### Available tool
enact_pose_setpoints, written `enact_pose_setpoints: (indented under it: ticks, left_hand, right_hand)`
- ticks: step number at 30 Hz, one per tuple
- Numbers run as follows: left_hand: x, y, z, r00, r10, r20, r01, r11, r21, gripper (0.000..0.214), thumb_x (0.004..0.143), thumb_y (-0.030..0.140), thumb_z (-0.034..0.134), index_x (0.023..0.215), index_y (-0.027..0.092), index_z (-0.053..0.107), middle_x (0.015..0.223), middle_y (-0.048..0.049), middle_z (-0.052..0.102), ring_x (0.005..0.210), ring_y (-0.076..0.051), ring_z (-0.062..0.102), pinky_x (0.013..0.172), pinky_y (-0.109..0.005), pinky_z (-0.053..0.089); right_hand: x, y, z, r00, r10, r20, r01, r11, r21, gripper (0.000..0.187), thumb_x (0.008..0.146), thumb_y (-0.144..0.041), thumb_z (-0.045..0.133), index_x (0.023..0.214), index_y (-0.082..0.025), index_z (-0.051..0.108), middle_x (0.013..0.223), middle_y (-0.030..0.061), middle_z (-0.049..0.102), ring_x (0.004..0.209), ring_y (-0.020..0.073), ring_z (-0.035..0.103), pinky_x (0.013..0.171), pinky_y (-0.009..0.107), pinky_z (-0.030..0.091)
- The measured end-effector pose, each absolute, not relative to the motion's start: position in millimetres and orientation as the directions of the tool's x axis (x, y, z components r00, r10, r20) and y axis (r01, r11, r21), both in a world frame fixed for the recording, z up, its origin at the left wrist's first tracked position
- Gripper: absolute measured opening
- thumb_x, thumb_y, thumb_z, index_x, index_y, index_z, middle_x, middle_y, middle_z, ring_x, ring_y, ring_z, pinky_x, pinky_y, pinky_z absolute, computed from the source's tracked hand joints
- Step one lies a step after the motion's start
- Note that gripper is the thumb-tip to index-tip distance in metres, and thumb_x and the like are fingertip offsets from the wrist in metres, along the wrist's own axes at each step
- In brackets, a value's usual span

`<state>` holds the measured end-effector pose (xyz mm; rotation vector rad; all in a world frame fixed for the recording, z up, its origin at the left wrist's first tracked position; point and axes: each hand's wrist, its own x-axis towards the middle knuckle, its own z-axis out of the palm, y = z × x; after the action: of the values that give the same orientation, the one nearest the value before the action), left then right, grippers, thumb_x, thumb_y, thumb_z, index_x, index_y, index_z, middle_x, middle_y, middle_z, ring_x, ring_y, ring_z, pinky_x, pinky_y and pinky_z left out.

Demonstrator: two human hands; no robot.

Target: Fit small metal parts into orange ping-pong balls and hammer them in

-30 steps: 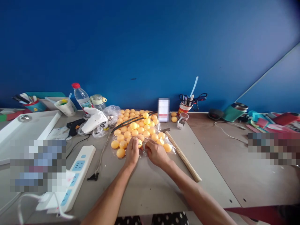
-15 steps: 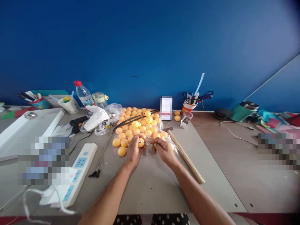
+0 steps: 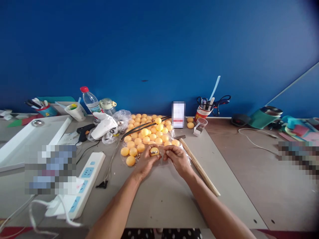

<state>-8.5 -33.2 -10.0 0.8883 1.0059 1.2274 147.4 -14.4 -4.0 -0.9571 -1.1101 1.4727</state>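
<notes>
My left hand (image 3: 146, 164) is closed around an orange ping-pong ball (image 3: 154, 150). Several shiny, silvery bits show in a row on the side of that ball facing me; whether they sit in an opening I cannot tell. Just to the right, my right hand (image 3: 178, 161) has thumb and fingertips pinched together, apart from the ball. What is between those fingertips is too small to make out. Beyond both hands, many loose orange balls (image 3: 138, 141) lie on clear plastic (image 3: 171, 162), and a few small shiny beads (image 3: 139, 156) show beside my left hand.
A wooden-handled hammer (image 3: 199, 166) lies right of my hands. Dark strips (image 3: 139, 126) cross the balls. Leftward are a power strip (image 3: 86, 179), glue gun (image 3: 84, 131), white tray (image 3: 53, 132) and water bottle (image 3: 91, 101). A phone (image 3: 178, 114) and cup of tools (image 3: 202, 113) stand behind.
My left hand has turned the held ball and shifted slightly right, so more silvery bits now show. The right hand stays pinched, a little farther right. The whole view has shifted slightly.
</notes>
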Motion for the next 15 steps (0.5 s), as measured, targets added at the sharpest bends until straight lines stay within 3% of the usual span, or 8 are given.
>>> enact_pose_setpoints:
  ticks: [8,15]
  left_hand:
    - [-10.0,-30.1,-11.7,0.137,0.986,-0.095,-0.357,0.139,0.924,0.044,0.072,0.030,0.076,0.111,0.023,0.059,0.097,-0.0018,0.065,0.087,-0.017,0.063,0.083,-0.030,0.049]
    - [-8.9,-28.8,-16.8,0.135,0.988,-0.075,-0.289,0.111,0.951,0.038,0.077,0.031,0.071,0.112,0.022,0.064,0.108,-0.0062,0.067,0.089,-0.019,0.065,0.087,-0.033,0.050]
  right_hand:
    - [147.6,-15.2,-8.9,-0.169,0.986,-0.003,-0.314,-0.057,-0.948,0.015,0.072,-0.030,0.072,0.083,-0.019,0.073,0.056,-0.0033,0.058,0.054,0.0106,0.052,0.058,0.025,0.042]
    - [147.7,-16.3,-11.2,-0.189,0.982,-0.020,-0.350,-0.087,-0.933,0.021,0.075,-0.037,0.071,0.087,-0.020,0.071,0.071,-0.0004,0.066,0.059,0.0117,0.058,0.064,0.028,0.049]
